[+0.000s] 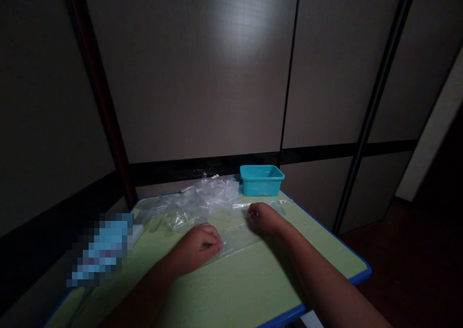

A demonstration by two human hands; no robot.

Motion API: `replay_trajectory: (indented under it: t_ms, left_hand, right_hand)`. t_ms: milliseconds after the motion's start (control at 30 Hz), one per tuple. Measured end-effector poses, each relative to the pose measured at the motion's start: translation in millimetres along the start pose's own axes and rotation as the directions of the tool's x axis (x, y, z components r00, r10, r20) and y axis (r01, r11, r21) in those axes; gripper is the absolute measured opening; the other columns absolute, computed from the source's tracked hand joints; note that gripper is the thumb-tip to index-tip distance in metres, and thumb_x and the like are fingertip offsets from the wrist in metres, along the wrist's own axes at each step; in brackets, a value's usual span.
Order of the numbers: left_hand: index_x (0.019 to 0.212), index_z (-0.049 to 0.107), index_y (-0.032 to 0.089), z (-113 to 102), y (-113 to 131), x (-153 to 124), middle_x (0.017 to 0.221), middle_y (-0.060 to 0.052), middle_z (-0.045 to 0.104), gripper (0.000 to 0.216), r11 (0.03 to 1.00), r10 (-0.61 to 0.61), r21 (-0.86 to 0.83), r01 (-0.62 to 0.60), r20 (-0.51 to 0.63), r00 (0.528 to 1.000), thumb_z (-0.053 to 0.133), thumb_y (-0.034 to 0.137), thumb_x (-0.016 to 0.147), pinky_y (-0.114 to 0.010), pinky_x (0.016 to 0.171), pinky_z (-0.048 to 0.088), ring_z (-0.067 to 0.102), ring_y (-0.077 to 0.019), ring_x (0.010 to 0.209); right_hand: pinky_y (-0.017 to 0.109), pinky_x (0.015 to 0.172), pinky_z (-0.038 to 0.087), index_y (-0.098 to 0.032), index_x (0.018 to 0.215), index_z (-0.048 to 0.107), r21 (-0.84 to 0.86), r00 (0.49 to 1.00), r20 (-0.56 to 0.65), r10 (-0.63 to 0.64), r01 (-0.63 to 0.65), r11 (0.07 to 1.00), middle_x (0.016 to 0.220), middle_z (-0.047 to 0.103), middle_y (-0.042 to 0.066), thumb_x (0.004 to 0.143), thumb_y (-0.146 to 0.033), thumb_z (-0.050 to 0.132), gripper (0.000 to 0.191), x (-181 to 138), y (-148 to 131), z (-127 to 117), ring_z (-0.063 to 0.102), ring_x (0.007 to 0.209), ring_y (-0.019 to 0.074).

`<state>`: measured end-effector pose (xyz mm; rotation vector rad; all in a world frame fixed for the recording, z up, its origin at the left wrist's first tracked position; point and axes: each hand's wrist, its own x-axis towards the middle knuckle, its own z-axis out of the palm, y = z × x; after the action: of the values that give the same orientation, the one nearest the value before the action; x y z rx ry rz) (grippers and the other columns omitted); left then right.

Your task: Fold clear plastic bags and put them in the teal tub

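Note:
A clear plastic bag (237,239) lies stretched flat across the table between my two hands. My left hand (202,246) is closed in a pinch at the bag's near left part, thumb and fingertips together. Farther right and a little farther away, my right hand (265,217) has its fingers curled closed by the bag's other end; what lies inside them is hard to make out in the dim light. Beyond my hands spreads a loose heap of crumpled clear plastic bags (202,198).
A turquoise plastic basket (262,185) stands at the table's far right corner. At the left edge is a pixelated light-blue object (106,251). The pale green table (224,289) has a blue rim, and wardrobe panels (202,87) rise right behind it.

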<state>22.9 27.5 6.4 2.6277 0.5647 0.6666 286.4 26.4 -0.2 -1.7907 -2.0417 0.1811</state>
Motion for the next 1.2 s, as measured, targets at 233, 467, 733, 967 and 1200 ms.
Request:
replay_trajectory:
  t_ms: [233,467,733,967,1200]
  left_hand:
    - [0.071,0.069,0.019,-1.9,4.8,-1.4,0.083,-0.003,0.064,0.024,0.999,-0.008,0.051,0.007,0.016,1.0,0.051,0.026,0.085,-0.024,0.075,0.04,0.057,-0.0139,0.078]
    - [0.069,0.069,0.018,-3.2,8.3,-1.7,0.083,-0.003,0.065,0.025,0.998,-0.008,0.061,0.007,0.018,1.0,0.051,0.025,0.085,-0.024,0.074,0.04,0.057,-0.0138,0.077]
    - [0.073,0.07,0.018,3.5,-4.1,-2.4,0.085,-0.003,0.064,0.023,0.994,-0.087,-0.065,0.087,-0.005,0.996,0.051,0.025,0.085,-0.022,0.071,0.042,0.058,-0.0138,0.079]
    - [0.072,0.071,0.019,4.1,-6.4,-1.8,0.084,-0.003,0.065,0.024,0.991,-0.106,-0.087,0.105,-0.003,0.994,0.052,0.028,0.085,-0.022,0.072,0.043,0.059,-0.0139,0.079]
    - [0.069,0.069,0.018,4.1,-6.0,-2.0,0.083,-0.003,0.064,0.028,0.99,-0.1,-0.1,0.099,0.0,0.995,0.05,0.028,0.086,-0.021,0.068,0.043,0.059,-0.013,0.076]
  right_hand:
    - [0.021,0.068,0.036,-0.017,0.09,0.068,0.0,1.0,0.026,-0.014,0.014,1.0,0.087,0.067,0.006,0.064,0.002,0.046,0.039,2.3,7.0,5.3,0.056,0.078,0.0162]
    - [0.022,0.072,0.035,-0.016,0.087,0.066,-0.015,1.0,-0.004,0.009,-0.009,1.0,0.092,0.066,0.007,0.067,0.001,0.044,0.035,2.6,11.3,7.1,0.055,0.085,0.0171]
    - [0.022,0.066,0.035,-0.015,0.087,0.065,-0.049,0.997,0.017,0.073,-0.072,0.996,0.091,0.066,0.009,0.074,-0.006,0.048,0.023,2.5,11.8,5.2,0.058,0.083,0.0173]
    - [0.023,0.058,0.034,-0.016,0.083,0.063,-0.101,0.993,0.037,0.109,-0.105,0.989,0.085,0.066,0.01,0.073,-0.042,0.064,0.028,-1.5,9.9,3.7,0.057,0.074,0.019]
    - [0.023,0.053,0.03,-0.015,0.073,0.065,-0.111,0.989,0.106,0.1,-0.088,0.99,0.075,0.065,0.007,0.072,-0.037,0.065,0.022,-3.1,6.4,0.0,0.055,0.065,0.0165]
